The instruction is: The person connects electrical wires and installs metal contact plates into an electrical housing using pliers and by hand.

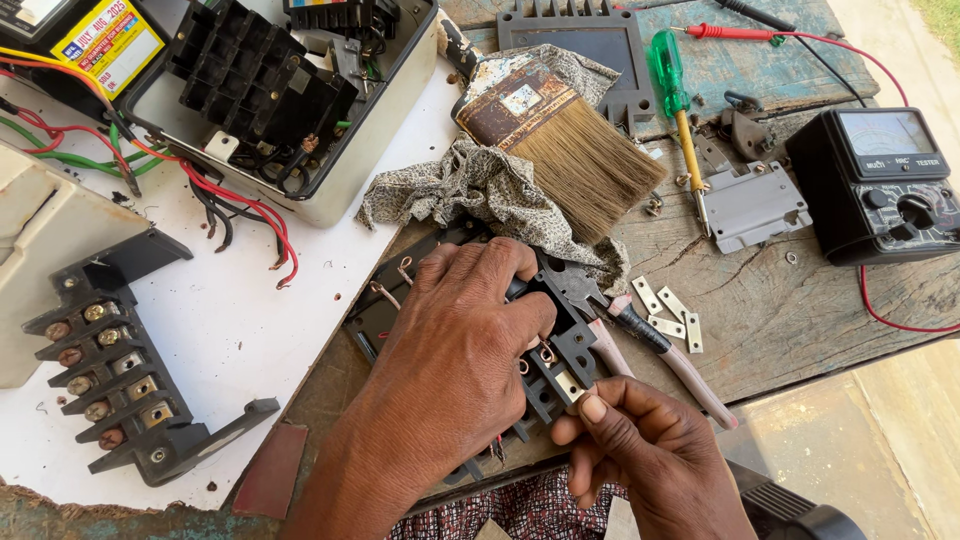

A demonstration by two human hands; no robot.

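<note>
Black terminal block (555,365) under left hand (455,345) fingers (505,262)

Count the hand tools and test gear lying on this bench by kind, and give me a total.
Paintbrush: 1
Green-handled screwdriver: 1
Pliers: 1
Analog multimeter: 1
Red test probe: 1
Total: 5

The left hand presses on the black terminal housing; the right hand pinches a small metal piece at its edge.
</note>
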